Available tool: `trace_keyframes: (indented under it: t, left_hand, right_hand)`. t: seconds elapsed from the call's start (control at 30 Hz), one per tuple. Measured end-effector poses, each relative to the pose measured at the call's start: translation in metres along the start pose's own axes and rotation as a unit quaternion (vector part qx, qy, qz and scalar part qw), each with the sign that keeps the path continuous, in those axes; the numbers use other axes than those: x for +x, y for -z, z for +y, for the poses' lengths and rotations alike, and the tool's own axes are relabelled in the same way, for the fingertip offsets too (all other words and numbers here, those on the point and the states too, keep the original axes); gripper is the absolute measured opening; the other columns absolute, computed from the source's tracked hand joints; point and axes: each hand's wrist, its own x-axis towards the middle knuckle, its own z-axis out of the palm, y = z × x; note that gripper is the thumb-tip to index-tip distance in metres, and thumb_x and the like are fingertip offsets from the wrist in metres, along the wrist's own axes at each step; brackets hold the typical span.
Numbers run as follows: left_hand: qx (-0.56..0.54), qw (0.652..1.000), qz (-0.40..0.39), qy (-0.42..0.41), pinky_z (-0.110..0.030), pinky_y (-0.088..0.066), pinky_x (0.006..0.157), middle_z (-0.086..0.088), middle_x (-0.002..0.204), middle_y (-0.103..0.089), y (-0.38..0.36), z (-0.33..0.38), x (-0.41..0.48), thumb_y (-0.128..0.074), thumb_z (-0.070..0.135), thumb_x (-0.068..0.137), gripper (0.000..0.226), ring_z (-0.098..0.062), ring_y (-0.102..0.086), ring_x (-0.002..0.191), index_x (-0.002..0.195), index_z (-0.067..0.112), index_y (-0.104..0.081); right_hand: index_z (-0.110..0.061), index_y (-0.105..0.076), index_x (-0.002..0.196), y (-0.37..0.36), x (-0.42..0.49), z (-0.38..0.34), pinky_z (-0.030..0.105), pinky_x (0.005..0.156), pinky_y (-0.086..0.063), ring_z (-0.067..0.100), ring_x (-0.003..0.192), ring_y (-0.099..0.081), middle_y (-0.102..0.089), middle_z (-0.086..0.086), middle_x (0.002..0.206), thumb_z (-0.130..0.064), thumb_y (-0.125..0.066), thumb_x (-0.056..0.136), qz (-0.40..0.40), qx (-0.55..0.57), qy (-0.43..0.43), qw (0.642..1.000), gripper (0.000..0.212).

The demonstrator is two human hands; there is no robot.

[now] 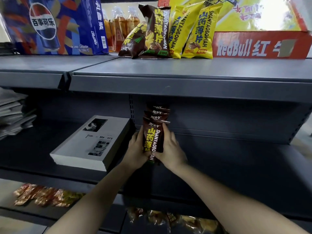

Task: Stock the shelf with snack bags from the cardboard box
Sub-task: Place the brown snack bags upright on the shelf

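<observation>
Left hand (137,150), right hand (171,147) round bags (154,132), apparently

Dark brown snack bags (153,132) with yellow lettering, grey shelf (185,81), red carton (260,45)

On the upper shelf (185,68) a cola carton (50,26) is set at the left, bottles (118,26) behind and right of it, upright snack bags (168,31) in the middle and a drinks box (260,44) at their right. On the middle shelf (236,157) a row of bags (154,132) is held between the left grip (136,149) and right grip (172,149), a book (94,141) laid just left of it and stacked papers (13,112) farther left.
</observation>
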Motion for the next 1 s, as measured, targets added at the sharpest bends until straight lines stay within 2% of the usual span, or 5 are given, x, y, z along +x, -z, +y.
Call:
trace_keyframes:
  t: [0.47,0.57,0.73,0.87,1.0]
  left_hand:
    - [-0.106,0.987,-0.118,0.010,-0.053,-0.029,0.112,0.006,0.152,-0.020,-0.002,-0.022,0.008,-0.080,0.045,0.067,0.123,-0.013,-0.023,0.141,0.146,0.043,0.014]
    - [-0.151,0.977,-0.151,0.010,-0.055,-0.036,0.106,0.005,0.148,-0.032,0.006,-0.030,0.012,-0.088,0.056,0.047,0.132,-0.017,-0.032,0.138,0.143,0.053,0.004]
    - [-0.303,0.949,-0.087,0.023,-0.014,-0.053,0.074,0.018,0.126,-0.042,0.015,-0.011,0.016,-0.073,0.030,0.072,0.104,0.019,-0.056,0.099,0.148,0.028,-0.002]
    - [-0.307,0.949,-0.064,0.039,-0.011,-0.052,0.068,0.012,0.123,-0.051,0.006,-0.008,0.029,-0.072,0.034,0.075,0.095,0.006,-0.062,0.096,0.146,0.031,-0.010]
    - [-0.303,0.950,-0.060,0.045,-0.012,-0.052,0.070,0.009,0.116,-0.057,-0.006,-0.006,0.035,-0.064,0.010,0.087,0.070,0.000,-0.061,0.099,0.143,0.024,-0.024]
  right_hand:
    - [-0.038,0.025,0.145,0.003,0.028,0.009,0.050,0.106,-0.034,0.027,0.142,-0.016,-0.003,0.007,0.156,-0.048,-0.079,0.068,-0.073,-0.214,0.037,0.973,0.130]
    - [-0.038,0.025,0.145,0.007,0.026,0.014,0.047,0.104,-0.041,0.024,0.141,-0.023,-0.008,0.004,0.154,-0.041,-0.079,0.072,-0.077,-0.085,0.058,0.992,0.127]
    - [-0.024,0.011,0.153,0.013,0.044,0.025,0.040,0.117,-0.022,0.020,0.146,-0.017,-0.006,0.000,0.161,-0.067,-0.065,0.072,-0.021,0.231,-0.088,0.969,0.118]
    - [-0.035,0.000,0.152,0.008,0.060,0.028,0.045,0.117,-0.025,0.018,0.144,-0.025,-0.015,-0.007,0.160,-0.089,-0.058,0.048,-0.102,0.311,-0.160,0.931,0.131]
    - [-0.038,-0.026,0.145,0.003,0.074,0.026,0.049,0.113,-0.027,0.014,0.133,-0.038,-0.041,-0.012,0.145,-0.076,-0.062,0.066,-0.154,0.390,-0.160,0.894,0.095]
